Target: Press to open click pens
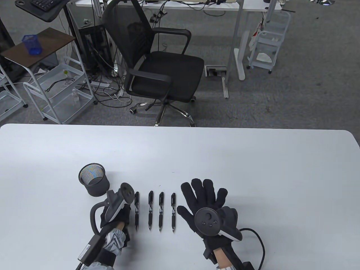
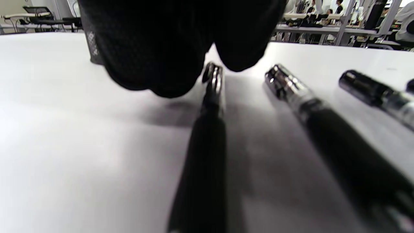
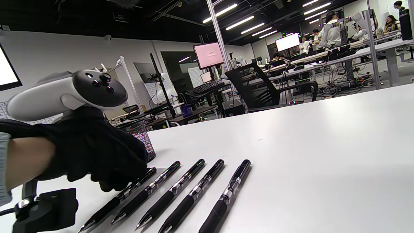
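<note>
Several black click pens lie side by side on the white table, tips toward me. In the table view my left hand and its tracker cover the leftmost pen. My left hand curls down over that pen's upper part. In the left wrist view a finger and the thumb sit on either side of its clicker end; the pen still lies on the table. My right hand rests flat, fingers spread, just right of the row, holding nothing.
A black mesh pen cup stands just behind my left hand. A black office chair sits beyond the table's far edge. Cables trail from both wrists toward the near edge.
</note>
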Motion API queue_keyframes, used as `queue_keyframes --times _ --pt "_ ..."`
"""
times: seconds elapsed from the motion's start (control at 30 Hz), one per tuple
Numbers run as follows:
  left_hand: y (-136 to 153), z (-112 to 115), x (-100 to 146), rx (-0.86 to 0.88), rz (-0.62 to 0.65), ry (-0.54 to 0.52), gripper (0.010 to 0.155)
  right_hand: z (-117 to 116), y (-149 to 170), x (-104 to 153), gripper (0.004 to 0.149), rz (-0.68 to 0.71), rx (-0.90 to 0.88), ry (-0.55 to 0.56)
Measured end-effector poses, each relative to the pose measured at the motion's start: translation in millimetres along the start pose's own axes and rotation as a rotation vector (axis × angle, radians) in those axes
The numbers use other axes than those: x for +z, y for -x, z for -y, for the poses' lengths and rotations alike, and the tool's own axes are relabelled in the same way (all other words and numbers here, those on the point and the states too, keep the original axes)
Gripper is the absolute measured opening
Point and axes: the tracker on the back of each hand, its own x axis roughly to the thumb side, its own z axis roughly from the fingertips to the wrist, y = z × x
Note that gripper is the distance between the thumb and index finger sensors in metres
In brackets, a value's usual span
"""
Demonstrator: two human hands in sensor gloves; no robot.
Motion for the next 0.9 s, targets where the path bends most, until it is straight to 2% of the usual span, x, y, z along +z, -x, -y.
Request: queue_keyframes --times 0.2,0.4,0.53,0.67,0.9 --pt "0 -26 20 0.020 0.057 -0.019 0.050 -3 2 -1 0.070 -0.009 0.009 -0.015" --pt "-8 -55 56 0.039 0.168 0.074 0.059 -7 5 -4 0.072 -0.029 0.011 -0.028" --pt "-11 -72 87 0.133 0.237 0.019 0.062 -9 6 -4 0.071 -0.034 0.019 -0.038" --pt "-20 -82 117 0.149 0.315 -0.054 0.057 -13 6 -5 0.071 -0.038 0.026 -0.050" --pt "-40 -82 145 0.078 0.501 -0.154 0.054 -18 9 -3 0.071 -0.051 0.062 -0.016"
